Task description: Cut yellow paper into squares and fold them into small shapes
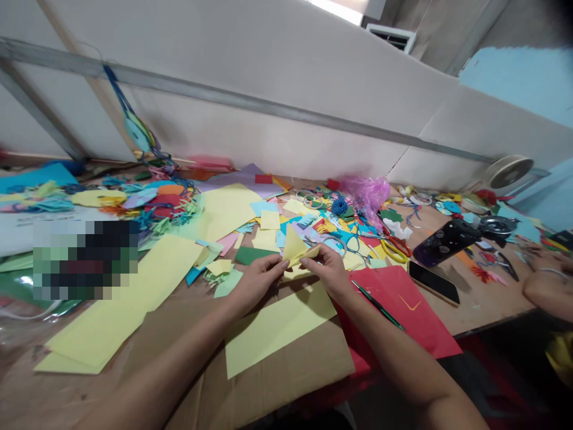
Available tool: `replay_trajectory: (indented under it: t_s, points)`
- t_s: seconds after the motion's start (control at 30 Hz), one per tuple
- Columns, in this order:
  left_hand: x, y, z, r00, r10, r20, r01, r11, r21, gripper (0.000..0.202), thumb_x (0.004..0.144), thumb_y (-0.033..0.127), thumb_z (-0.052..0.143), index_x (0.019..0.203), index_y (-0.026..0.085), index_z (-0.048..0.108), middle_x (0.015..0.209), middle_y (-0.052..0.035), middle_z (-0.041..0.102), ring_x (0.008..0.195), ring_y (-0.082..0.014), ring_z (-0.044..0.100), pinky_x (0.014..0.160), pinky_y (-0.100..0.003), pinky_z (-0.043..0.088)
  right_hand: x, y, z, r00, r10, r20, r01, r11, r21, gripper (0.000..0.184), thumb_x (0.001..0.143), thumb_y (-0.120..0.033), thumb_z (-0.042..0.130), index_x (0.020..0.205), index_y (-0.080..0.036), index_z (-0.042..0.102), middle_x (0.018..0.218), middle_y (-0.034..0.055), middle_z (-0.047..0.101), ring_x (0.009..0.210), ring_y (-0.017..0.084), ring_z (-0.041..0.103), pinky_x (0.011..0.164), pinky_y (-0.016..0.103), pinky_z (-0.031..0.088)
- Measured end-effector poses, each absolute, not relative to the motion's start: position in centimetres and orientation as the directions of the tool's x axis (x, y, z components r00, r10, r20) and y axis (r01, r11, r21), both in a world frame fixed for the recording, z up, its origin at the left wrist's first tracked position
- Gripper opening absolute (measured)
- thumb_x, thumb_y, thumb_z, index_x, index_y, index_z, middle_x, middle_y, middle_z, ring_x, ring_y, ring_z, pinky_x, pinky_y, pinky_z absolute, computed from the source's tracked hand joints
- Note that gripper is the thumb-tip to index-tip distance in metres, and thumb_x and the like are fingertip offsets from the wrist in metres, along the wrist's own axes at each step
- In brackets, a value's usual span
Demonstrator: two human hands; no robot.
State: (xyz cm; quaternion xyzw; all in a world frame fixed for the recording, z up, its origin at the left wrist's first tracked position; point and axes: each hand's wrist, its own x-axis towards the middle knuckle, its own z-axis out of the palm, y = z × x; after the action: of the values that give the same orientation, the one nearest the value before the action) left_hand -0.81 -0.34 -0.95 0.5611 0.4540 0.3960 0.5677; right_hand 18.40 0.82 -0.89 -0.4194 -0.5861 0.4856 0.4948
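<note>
Both hands are mid-worktop, near the front edge. The left hand (pixel 257 283) and right hand (pixel 329 272) are partly closed, each pinching one side of the folded yellow paper (pixel 295 251) between thumb and curled fingers. The piece sits between them, raised over the paper scraps. Its pointed end aims up and toward the far wall panel (pixel 268 101), with the long axis near upright and slightly tilted. Lower fold runs roughly left-right between the hands.

Under the forearms: a cardboard sheet (pixel 286 370) running off the front edge, with a pale yellow sheet (pixel 277 325) on it. Just right of the right wrist: a red card (pixel 403 304) with a green-handled pen (pixel 378 304) on it. Past that, a black phone (pixel 433 282) lies on the wood, with yellow-handled scissors (pixel 394 251) further back.

Most open room: the wood strip (pixel 487 298) along the right front edge. The far half is heaped with cut paper up to the back edge, so there's little room there. Left side has large yellow sheets (pixel 102 316). A co-worker's hands (pixel 548 280) are at the right edge, well apart from the person's own.
</note>
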Motion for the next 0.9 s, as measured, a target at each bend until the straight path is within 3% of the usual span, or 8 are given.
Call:
replay_trajectory:
  t_s: [0.3, 0.57, 0.9]
  points:
    - [-0.95, -0.39, -1.55, 0.333, 0.943, 0.027, 0.2, -0.099, 0.975, 0.039, 0.093, 0.055, 0.05, 0.073, 0.021, 0.055, 0.066, 0.0011, 0.054, 0.062, -0.0158, 0.049, 0.057, -0.026, 0.037, 18.18, 0.67, -1.38, -0.06, 0.982, 0.178, 0.06, 0.182, -0.981, 0.019, 0.078, -0.034, 0.074, 0.081, -0.02, 0.062, 0.076, -0.0005, 0.065, 0.068, 0.016, 0.064, 0.065, 0.028, 0.052]
    - [-0.89, -0.61, -0.91, 0.315, 0.944, 0.096, 0.317, -0.201, 0.927, 0.036, 0.091, 0.052, 0.053, 0.07, 0.022, 0.055, 0.066, 0.0007, 0.057, 0.065, -0.0181, 0.051, 0.06, -0.026, 0.038, 18.07, 0.5, -1.02, -0.034, 0.981, 0.193, 0.086, 0.195, -0.977, 0.021, 0.078, -0.034, 0.072, 0.076, -0.021, 0.057, 0.072, -0.0019, 0.061, 0.066, 0.015, 0.063, 0.063, 0.028, 0.051]
    - [-0.76, -0.44, -1.22, 0.325, 0.945, -0.026, 0.204, -0.044, 0.978, 0.037, 0.089, 0.055, 0.056, 0.074, 0.021, 0.055, 0.065, 0.0028, 0.056, 0.06, -0.0149, 0.052, 0.056, -0.025, 0.039, 18.11, 0.5, -0.6, -0.08, 0.976, 0.202, 0.014, 0.204, -0.979, 0.024, 0.076, -0.033, 0.076, 0.078, -0.022, 0.055, 0.072, -0.0033, 0.061, 0.066, 0.015, 0.062, 0.064, 0.028, 0.05]
